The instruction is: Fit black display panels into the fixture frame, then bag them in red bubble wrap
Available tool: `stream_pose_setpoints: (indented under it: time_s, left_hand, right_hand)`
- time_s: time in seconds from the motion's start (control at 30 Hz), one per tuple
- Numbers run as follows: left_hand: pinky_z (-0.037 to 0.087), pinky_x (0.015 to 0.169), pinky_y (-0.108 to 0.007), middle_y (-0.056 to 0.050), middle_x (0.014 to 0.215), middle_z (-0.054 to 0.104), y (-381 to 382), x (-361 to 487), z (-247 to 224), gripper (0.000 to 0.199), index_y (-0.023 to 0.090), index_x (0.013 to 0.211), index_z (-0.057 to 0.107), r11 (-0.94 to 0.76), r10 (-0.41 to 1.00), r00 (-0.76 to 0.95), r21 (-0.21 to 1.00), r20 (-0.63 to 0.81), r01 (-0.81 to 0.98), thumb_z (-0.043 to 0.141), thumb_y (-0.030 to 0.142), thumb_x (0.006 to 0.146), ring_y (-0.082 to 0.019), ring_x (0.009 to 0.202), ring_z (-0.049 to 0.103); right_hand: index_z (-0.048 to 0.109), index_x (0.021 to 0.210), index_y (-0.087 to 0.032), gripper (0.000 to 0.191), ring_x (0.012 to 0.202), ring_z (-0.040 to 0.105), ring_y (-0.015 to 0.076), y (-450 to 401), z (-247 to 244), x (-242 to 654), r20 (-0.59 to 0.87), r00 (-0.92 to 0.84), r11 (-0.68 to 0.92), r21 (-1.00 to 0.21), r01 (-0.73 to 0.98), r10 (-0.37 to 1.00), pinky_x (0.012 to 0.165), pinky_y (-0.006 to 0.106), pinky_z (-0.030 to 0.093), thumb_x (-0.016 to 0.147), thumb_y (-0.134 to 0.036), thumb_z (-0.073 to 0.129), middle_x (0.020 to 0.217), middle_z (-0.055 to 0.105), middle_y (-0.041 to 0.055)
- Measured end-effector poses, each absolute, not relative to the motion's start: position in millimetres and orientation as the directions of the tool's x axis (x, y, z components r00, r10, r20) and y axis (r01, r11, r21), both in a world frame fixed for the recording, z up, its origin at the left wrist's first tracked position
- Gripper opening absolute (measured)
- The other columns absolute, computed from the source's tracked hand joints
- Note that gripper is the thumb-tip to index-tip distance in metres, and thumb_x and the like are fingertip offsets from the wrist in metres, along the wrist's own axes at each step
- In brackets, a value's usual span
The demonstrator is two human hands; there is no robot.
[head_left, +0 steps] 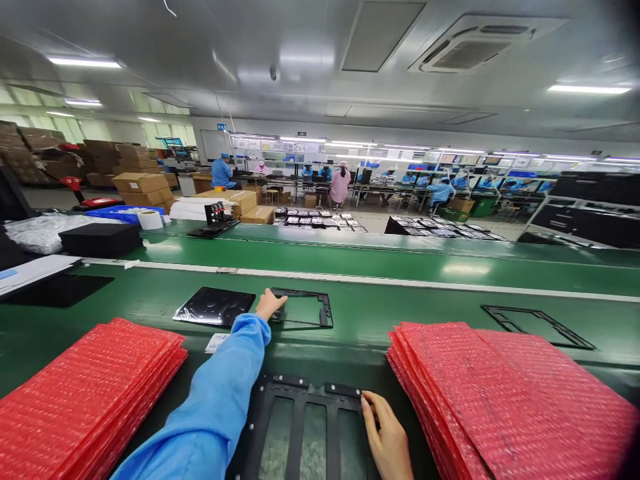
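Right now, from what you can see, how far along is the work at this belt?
It looks partly done. Done: rows of black panels lie laid out beyond the belt. In hand: the left hand touches a black frame, and the right hand grips a second frame at its edge. Left: two red bubble-bag stacks are piled high, and a third frame lies apart on the belt.

Bright ceiling fluorescents [84, 62], belt [465, 269] glare, warped wide-angle edges

A factory floor [500, 230]: green conveyor line [400, 313], gowned workers [221, 172], stacked cartons [140, 183].
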State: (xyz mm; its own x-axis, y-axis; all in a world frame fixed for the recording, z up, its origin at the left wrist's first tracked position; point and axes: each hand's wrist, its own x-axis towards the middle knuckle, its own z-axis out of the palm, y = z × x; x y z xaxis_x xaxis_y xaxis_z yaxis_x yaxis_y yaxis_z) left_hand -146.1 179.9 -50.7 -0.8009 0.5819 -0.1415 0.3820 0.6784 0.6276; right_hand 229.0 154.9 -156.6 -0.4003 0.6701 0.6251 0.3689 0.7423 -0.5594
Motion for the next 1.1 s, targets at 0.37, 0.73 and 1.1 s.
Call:
stream_pose_setpoints:
  time_s: [0.37,0.73,1.1]
  left_hand:
    - [0.054,0.089,-0.032,-0.013,0.119,0.068,31,-118,-43,0.038,0.018,0.127,0.051,0.219,0.822,-0.502,0.963,-0.268,-0.156,0.041,0.036,0.095,-0.02,0.11,0.065]
    - [0.06,0.063,-0.031,-0.014,0.118,0.068,-65,-40,-69,0.056,0.019,0.129,0.05,0.375,0.796,-0.275,0.796,-0.539,-0.475,0.07,0.031,0.079,-0.026,0.092,0.071]
    - [0.05,0.081,-0.041,-0.014,0.11,0.06,-45,-42,-104,0.066,0.015,0.131,0.053,0.474,0.839,-0.525,0.663,-0.142,0.579,0.049,0.058,0.081,-0.034,0.098,0.064]
  right_hand:
    - [0.063,0.103,-0.021,0.019,0.089,0.069,0.0201,133,-125,231,0.67,-0.399,0.779,-0.519,0.351,0.626,0.078,0.033,0.057,0.093,-0.022,0.047,0.095,0.071,0.0081]
    - [0.062,0.109,-0.022,0.022,0.074,0.071,0.0168,71,-68,319,0.773,-0.221,0.762,-0.453,0.463,0.594,0.07,0.029,0.056,0.09,-0.016,0.053,0.086,0.074,0.0032]
    - [0.065,0.104,-0.02,0.017,0.066,0.07,0.0159,89,-35,388,0.752,-0.025,0.585,-0.49,0.646,0.659,0.07,0.026,0.054,0.091,-0.025,0.056,0.084,0.074,0.0042]
